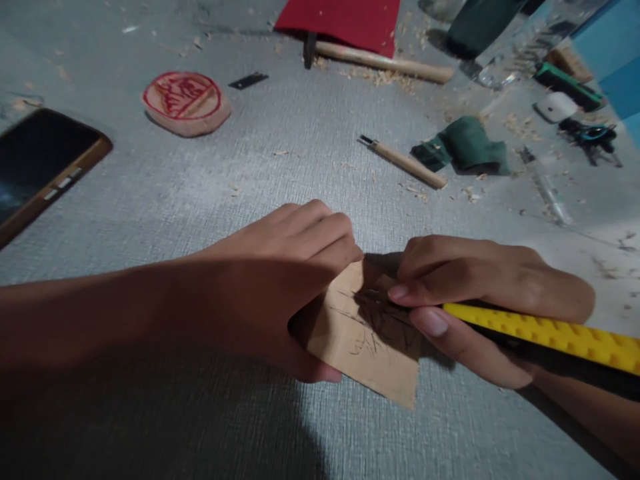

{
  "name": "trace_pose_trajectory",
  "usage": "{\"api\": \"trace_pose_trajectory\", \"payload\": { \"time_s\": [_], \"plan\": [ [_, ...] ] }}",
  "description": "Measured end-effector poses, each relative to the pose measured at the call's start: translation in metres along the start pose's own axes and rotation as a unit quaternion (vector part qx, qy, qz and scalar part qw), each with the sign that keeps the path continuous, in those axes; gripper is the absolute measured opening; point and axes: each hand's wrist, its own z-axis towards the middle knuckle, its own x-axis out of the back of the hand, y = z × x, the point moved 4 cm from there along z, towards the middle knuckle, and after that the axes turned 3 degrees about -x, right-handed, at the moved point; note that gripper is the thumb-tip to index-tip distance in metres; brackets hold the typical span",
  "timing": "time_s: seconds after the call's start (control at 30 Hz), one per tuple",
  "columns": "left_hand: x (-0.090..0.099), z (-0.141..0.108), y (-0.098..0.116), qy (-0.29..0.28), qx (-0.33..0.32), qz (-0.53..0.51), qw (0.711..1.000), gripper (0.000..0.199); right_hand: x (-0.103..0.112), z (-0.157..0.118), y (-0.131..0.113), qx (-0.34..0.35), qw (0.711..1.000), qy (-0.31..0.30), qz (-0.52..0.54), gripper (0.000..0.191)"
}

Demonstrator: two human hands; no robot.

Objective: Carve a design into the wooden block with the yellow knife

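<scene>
A small flat piece of wood (345, 347) with dark pen lines drawn on its face is tilted up off the grey table. My left hand (300, 267) is wrapped round its left side, thumb low and knuckles at the top. In my right hand (465, 280) is a utility knife (550, 330) with a yellow and black handle, pinched near its front between thumb and fingers. The knife's tip end meets the drawn face of the wood, where shadow makes the blade hard to see.
A phone (45, 160) lies at left, near a carved wooden stamp (185, 100) with red markings and a black blade piece (249, 81). Farther back are a wood-handled hammer (385, 61), a red sheet (345, 23), a chisel (405, 163), green cloth (467, 147), and scattered shavings.
</scene>
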Motion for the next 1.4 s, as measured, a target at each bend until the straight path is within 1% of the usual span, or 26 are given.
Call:
{"api": "trace_pose_trajectory", "payload": {
  "time_s": [0.1,0.17,0.27,0.33,0.47,0.6,0.7,0.83,0.93,1.0,1.1,1.2,1.27,1.37,1.4],
  "plan": [
    [-0.001,-0.001,-0.001,-0.002,-0.003,-0.001,1.0,0.071,-0.004,0.0,0.001,0.014,1.0,-0.001,-0.006,0.012],
    [-0.001,-0.001,-0.001,0.003,-0.003,0.0,1.0,0.07,-0.007,-0.001,0.005,0.01,1.0,0.01,0.005,0.014],
    [-0.002,-0.002,-0.002,0.015,-0.002,0.005,1.0,0.072,-0.012,-0.001,0.008,0.025,0.999,0.031,0.029,0.015],
    [-0.002,-0.003,-0.002,0.015,0.0,0.003,1.0,0.072,-0.016,0.001,0.008,0.033,0.999,0.019,0.025,0.019],
    [-0.002,-0.001,-0.001,0.007,0.0,0.0,1.0,0.073,-0.01,0.002,0.005,0.002,0.999,0.034,0.018,0.024],
    [-0.001,0.0,-0.001,0.005,0.001,-0.002,1.0,0.071,-0.003,0.001,0.004,-0.036,0.999,-0.007,-0.002,0.019],
    [-0.001,0.0,-0.001,0.005,0.001,-0.003,1.0,0.071,0.002,-0.003,0.002,-0.044,0.999,-0.005,-0.007,0.019],
    [0.0,-0.001,0.0,0.003,0.003,0.001,1.0,0.073,0.001,-0.007,0.0,-0.062,0.998,-0.008,-0.014,0.018],
    [0.0,0.0,0.0,-0.003,0.007,0.004,1.0,0.073,-0.003,-0.008,-0.003,-0.032,0.999,0.01,-0.012,0.017],
    [0.0,0.0,0.0,-0.009,0.007,0.008,1.0,0.073,-0.007,-0.007,-0.002,-0.024,0.999,0.02,-0.03,0.014],
    [0.0,0.0,0.0,-0.01,0.003,0.01,1.0,0.074,-0.015,-0.007,0.001,0.003,0.999,0.035,-0.027,0.002],
    [0.0,-0.001,-0.001,-0.004,0.002,0.007,1.0,0.072,-0.021,-0.007,0.003,0.04,0.999,0.028,-0.014,0.007],
    [0.0,-0.001,-0.001,-0.005,0.005,0.008,1.0,0.072,-0.019,-0.008,0.003,0.023,0.999,0.036,-0.012,0.005],
    [0.001,0.0,0.0,-0.015,0.008,0.012,1.0,0.074,-0.009,-0.009,-0.002,-0.026,0.999,0.044,-0.013,0.021],
    [0.001,0.0,0.001,-0.018,0.008,0.015,1.0,0.074,-0.007,-0.009,-0.002,-0.059,0.998,0.018,-0.023,0.024]
  ]
}}
